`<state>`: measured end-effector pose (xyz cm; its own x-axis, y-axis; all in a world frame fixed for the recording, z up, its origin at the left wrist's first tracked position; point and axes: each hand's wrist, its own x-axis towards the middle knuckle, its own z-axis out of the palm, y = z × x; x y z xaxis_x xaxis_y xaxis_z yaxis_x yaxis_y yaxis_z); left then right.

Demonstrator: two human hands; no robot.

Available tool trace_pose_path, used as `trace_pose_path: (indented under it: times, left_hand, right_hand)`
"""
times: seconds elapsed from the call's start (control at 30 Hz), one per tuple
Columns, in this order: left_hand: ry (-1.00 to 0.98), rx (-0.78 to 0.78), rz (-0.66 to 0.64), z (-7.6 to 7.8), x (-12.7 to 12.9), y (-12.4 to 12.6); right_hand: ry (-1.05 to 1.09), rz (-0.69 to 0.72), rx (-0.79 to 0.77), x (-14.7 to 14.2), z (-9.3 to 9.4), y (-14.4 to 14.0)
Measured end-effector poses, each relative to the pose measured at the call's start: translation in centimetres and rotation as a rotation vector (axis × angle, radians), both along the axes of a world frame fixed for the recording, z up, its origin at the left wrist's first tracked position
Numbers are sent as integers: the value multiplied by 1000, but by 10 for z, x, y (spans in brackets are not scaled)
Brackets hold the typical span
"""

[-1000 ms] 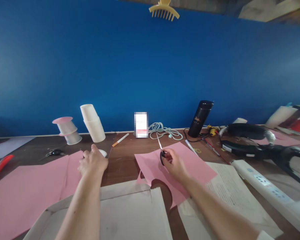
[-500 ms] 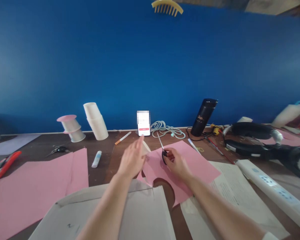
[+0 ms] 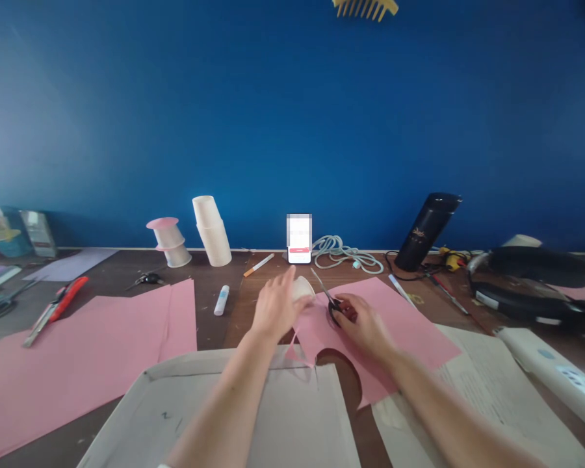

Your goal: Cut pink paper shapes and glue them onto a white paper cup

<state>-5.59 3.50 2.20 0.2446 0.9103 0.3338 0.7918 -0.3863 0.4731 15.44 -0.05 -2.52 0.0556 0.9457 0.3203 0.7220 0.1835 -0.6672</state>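
Our left hand [image 3: 275,309] grips a white cup [image 3: 302,287] at centre frame, set on the edge of the pink sheet [image 3: 390,325]; our right hand [image 3: 365,325] is closed on the scissors [image 3: 332,300], blades pointing up-left toward the cup. We judge the tips could nick the cup or our left fingers, being so near. We count two pink sheets, the other [image 3: 78,351] lower left, one cup stack [image 3: 212,231], one glue stick [image 3: 221,300], one flask [image 3: 426,231].
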Motion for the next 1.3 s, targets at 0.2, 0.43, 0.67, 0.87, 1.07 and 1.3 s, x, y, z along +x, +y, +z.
trace_pose_path:
  times: [0.2, 0.43, 0.67, 0.87, 1.07, 1.3]
  left_hand:
    - [149, -17, 605, 12, -52, 12]
    - [147, -431, 753, -3, -91, 28]
    - [-411, -177, 294, 3, -77, 31]
    - [-641, -124, 235, 1, -66, 28]
    - [-873, -188, 210, -18, -65, 39]
    - [-1072, -272, 208, -31, -68, 50]
  right_hand:
    - [-103, 25, -21, 0, 2, -4]
    - [-97, 78, -34, 2, 4, -4]
    - [-111, 89, 0, 2, 3, -2]
    - [-85, 74, 120, 1, 7, -4]
    - [-314, 0, -30, -10, 23, -12]
    - [-645, 122, -290, -23, 47, -18]
